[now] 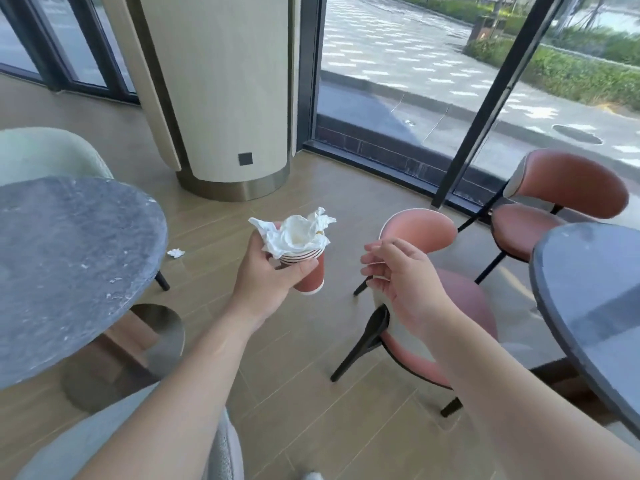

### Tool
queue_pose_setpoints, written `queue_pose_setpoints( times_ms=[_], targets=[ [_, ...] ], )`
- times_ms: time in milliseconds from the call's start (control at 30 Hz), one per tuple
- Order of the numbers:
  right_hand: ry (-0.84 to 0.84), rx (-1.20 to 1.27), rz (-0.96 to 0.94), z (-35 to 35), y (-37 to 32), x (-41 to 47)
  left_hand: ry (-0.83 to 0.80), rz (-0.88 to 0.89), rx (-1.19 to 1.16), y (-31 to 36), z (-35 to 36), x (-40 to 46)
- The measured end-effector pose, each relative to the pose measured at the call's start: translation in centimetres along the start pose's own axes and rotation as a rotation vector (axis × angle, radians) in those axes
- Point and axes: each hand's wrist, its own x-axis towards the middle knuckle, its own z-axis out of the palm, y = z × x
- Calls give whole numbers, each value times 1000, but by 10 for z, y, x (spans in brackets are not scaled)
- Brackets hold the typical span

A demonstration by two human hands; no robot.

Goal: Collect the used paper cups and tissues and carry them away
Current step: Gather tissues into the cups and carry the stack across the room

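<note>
My left hand (pixel 268 275) grips a stack of red paper cups (pixel 310 273), held out over the floor between two tables. Crumpled white tissues (pixel 294 233) are stuffed into the top cup and stick out above its rim. My right hand (pixel 401 282) hovers to the right of the cups with relaxed, slightly bent fingers and holds nothing. One small crumpled tissue (pixel 176 253) lies on the wooden floor beside the left table.
A round grey stone table (pixel 69 258) stands at the left with small white scraps on it, a pale green chair (pixel 45 150) behind it. Another grey table (pixel 588 299) is at the right. Two pink chairs (pixel 460 306) (pixel 561 202) stand near the window, and a wide column (pixel 221 98) rises ahead.
</note>
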Motion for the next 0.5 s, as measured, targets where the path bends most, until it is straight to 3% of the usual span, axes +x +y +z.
queue_pose_setpoints(
  times_ms=[500],
  targets=[
    [-291, -63, 93, 101, 15, 143, 276, -50, 100, -29, -80, 91]
  ],
)
